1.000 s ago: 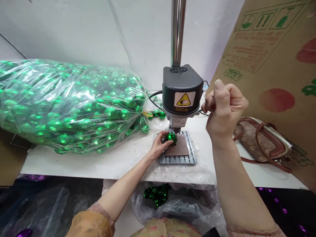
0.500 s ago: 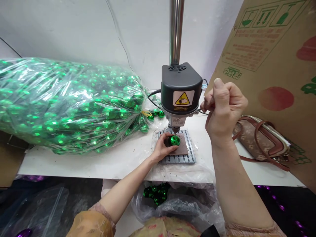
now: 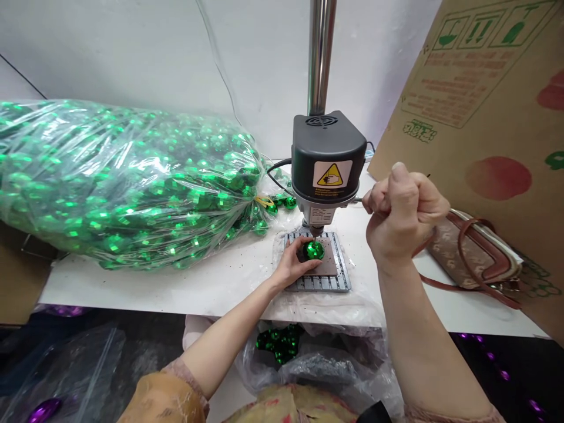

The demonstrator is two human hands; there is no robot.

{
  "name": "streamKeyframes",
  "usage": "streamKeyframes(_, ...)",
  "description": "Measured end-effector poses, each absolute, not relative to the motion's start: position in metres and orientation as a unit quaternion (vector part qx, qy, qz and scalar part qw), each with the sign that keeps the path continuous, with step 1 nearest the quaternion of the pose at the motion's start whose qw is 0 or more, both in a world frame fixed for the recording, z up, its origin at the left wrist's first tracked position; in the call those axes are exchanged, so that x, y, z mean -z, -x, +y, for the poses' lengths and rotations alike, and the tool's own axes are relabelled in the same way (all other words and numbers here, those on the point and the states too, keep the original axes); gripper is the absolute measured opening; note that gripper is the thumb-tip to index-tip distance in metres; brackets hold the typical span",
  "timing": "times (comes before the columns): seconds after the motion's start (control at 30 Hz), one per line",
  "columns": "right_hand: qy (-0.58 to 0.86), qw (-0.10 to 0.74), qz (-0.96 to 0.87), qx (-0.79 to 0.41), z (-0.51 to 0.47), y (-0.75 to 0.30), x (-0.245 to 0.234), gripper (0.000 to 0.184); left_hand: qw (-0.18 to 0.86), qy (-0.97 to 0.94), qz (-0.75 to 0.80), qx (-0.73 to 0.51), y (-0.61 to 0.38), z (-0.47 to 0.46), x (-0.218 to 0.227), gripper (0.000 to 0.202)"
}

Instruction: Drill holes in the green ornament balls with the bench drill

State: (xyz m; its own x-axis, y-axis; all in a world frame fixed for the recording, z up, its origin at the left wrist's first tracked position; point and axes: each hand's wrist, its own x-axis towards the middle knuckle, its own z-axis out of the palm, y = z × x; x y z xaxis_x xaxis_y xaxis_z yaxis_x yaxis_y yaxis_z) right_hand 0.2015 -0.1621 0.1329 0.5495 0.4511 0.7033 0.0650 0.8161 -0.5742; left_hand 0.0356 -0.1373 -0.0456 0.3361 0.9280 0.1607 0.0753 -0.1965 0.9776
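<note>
My left hand (image 3: 294,262) grips a shiny green ball (image 3: 315,250) and holds it on the brown pad of the drill press base (image 3: 324,283), right under the drill bit. My right hand (image 3: 403,214) is closed in a fist round the thin lever (image 3: 366,200) at the right side of the dark drill head (image 3: 328,157). The chrome column (image 3: 321,56) rises behind the head. The bit's tip meets the top of the ball.
A big clear bag of green balls (image 3: 127,182) lies on the white table (image 3: 211,288) at left. A cardboard box (image 3: 489,111) leans at right with a brown purse (image 3: 473,252) beside it. Below the table edge sits a bag with green balls (image 3: 279,343).
My right hand has moved down with the lever and the drill head has come lower onto the ball. My left hand shifted the ball under the bit and keeps it there.
</note>
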Motion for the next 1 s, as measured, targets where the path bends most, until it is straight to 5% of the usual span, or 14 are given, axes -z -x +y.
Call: streamKeyframes(1.0, 0.183, 0.847, -0.499, -0.009, -0.167, -0.200, -0.083, 0.052, 0.519, -0.628, 0.368, -0.449, -0.038, -0.136, 0.053, 0.059)
